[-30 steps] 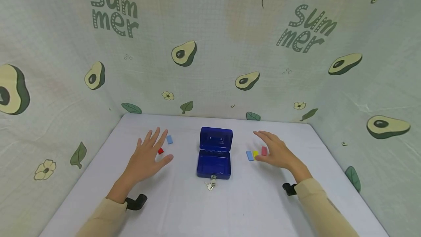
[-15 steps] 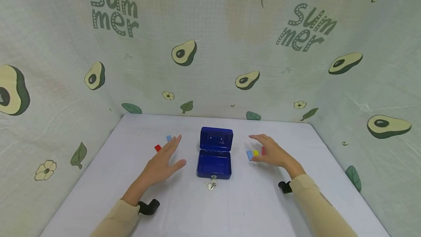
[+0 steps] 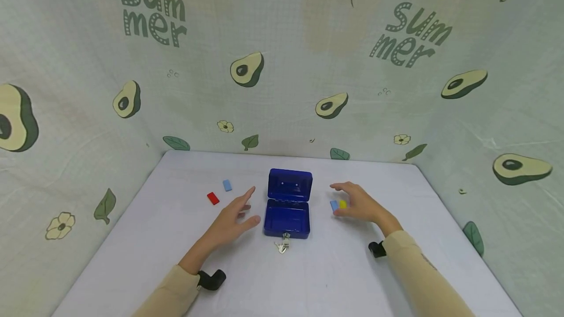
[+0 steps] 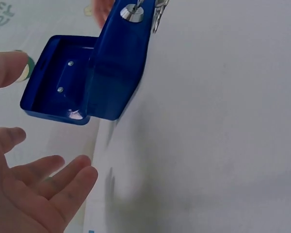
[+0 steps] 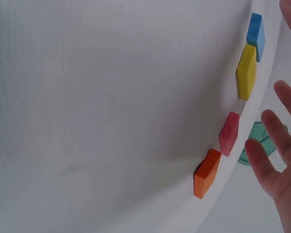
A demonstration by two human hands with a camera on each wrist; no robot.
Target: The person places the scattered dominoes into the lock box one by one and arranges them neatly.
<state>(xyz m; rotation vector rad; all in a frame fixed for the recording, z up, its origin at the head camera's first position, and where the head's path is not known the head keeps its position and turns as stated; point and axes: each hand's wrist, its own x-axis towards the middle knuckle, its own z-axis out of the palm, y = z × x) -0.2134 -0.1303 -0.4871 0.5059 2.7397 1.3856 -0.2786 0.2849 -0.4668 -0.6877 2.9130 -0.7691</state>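
A dark blue metal box (image 3: 287, 219) stands with its lid raised at the middle of the table, keys (image 3: 281, 247) hanging at its front lock. Just left of the box, my left hand (image 3: 226, 224) hovers with fingers spread, holding nothing; the left wrist view shows it beside the open lid (image 4: 63, 80). My right hand (image 3: 363, 204) is above the table right of the box, fingers apart and empty. Near it lie a blue block (image 5: 255, 35), a yellow block (image 5: 247, 73), a pinkish-red block (image 5: 229, 133) and an orange block (image 5: 207, 173), the last two hidden in the head view.
On the left of the white table (image 3: 176, 185) lie a red block (image 3: 213, 198) and a light blue block (image 3: 227, 185). Cloth (image 3: 282, 111) printed with avocados and leaves hangs behind and along both sides.
My left hand has moved right, from over the red and blue blocks to beside the box. My right hand has shifted slightly left. The box stays in place.
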